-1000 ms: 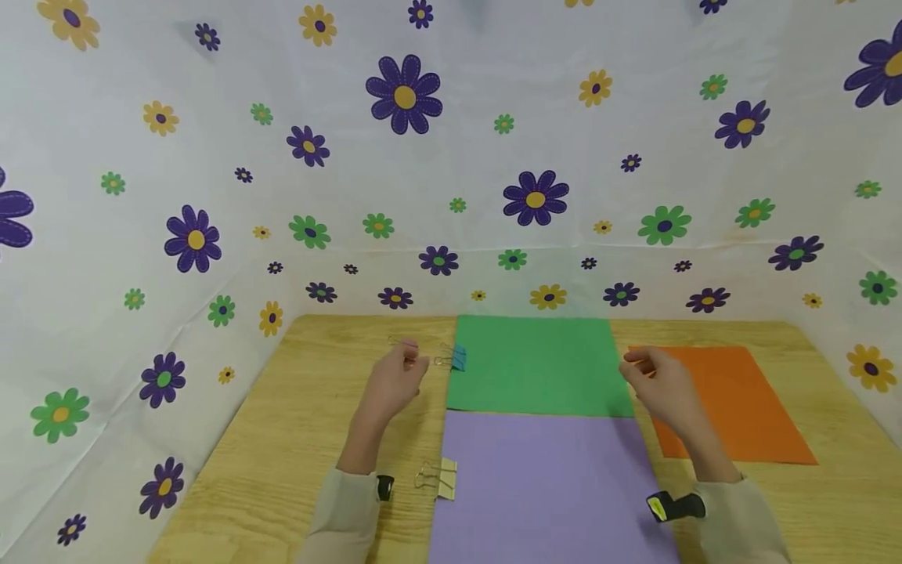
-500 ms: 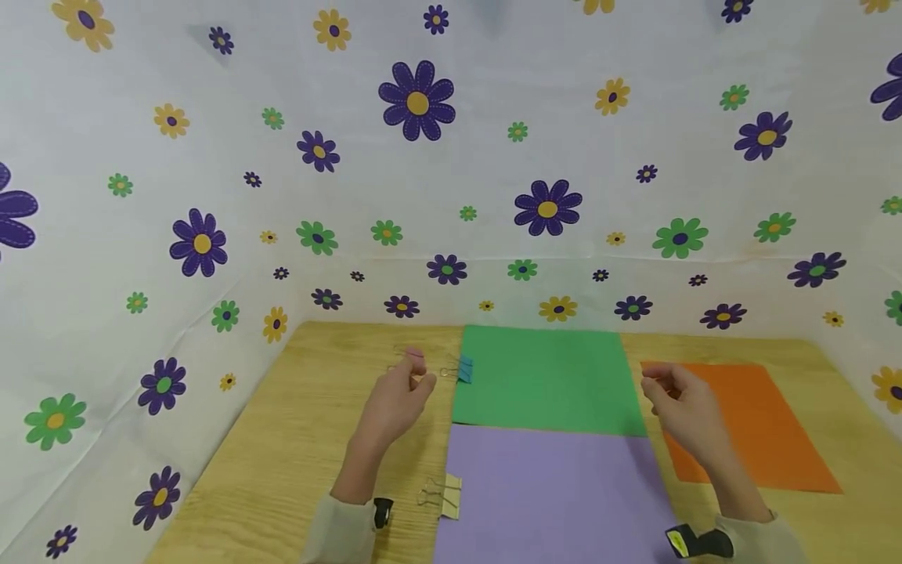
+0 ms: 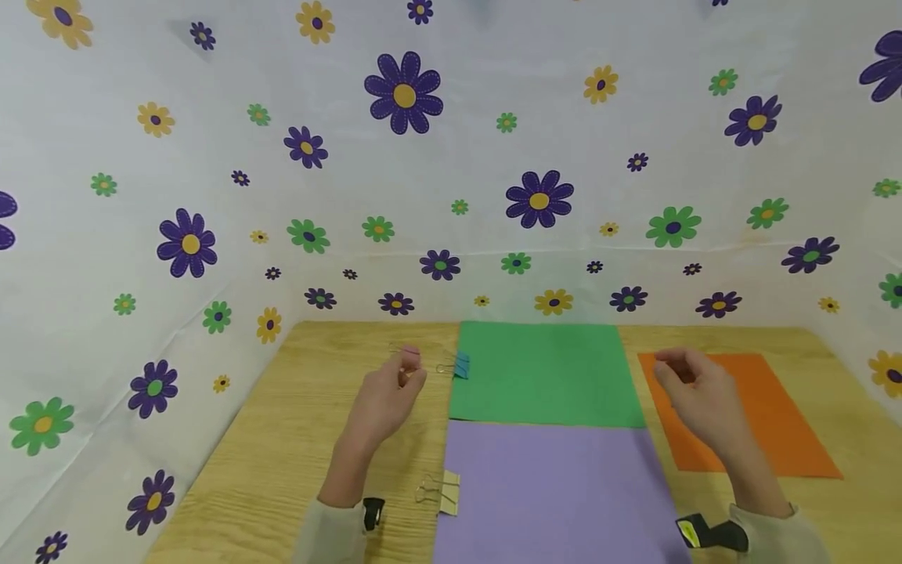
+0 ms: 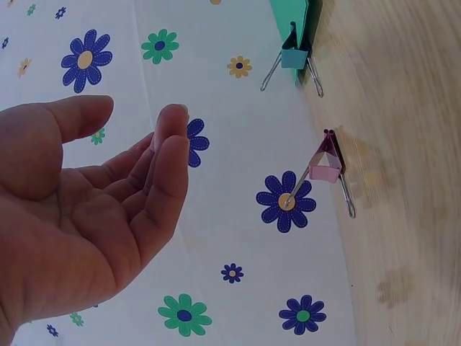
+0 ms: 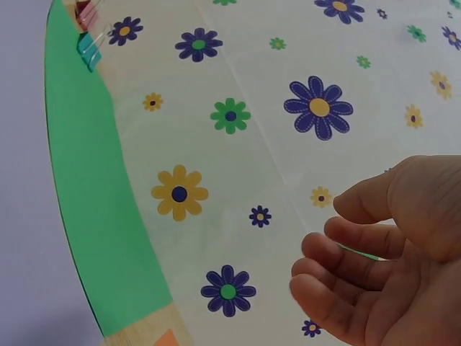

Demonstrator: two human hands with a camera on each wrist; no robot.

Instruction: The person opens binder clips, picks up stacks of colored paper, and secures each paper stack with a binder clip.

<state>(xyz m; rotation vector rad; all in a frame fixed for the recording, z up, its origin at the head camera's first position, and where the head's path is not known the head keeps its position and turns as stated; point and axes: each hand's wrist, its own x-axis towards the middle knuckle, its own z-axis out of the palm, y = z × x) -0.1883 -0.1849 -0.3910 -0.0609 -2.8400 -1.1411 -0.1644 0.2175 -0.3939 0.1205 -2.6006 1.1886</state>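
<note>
My left hand (image 3: 380, 403) hovers over the table's left side, fingers loosely bent, holding nothing. Just beyond its fingertips in the head view is a pink binder clip (image 3: 411, 352); the left wrist view shows this pink clip (image 4: 325, 171) standing on the wood, apart from the hand. A blue binder clip (image 3: 461, 366) grips the left edge of the green sheet (image 3: 543, 376). Further toward me, a pale yellow binder clip (image 3: 449, 493) sits on the purple sheet's (image 3: 557, 493) left edge. My right hand (image 3: 708, 399), loosely curled and holding nothing, is above the orange sheet (image 3: 768, 415).
The wood-grain table (image 3: 282, 439) lies under everything. A white cloth with printed flowers (image 3: 479, 157) rises behind it and along both sides. A dark strap (image 3: 712, 533) with a yellow mark is on the right wrist.
The right hand has drifted right, further over the orange sheet. The left hand has shifted slightly left and toward me. The head view has shifted a little; sheets and clips look unmoved.
</note>
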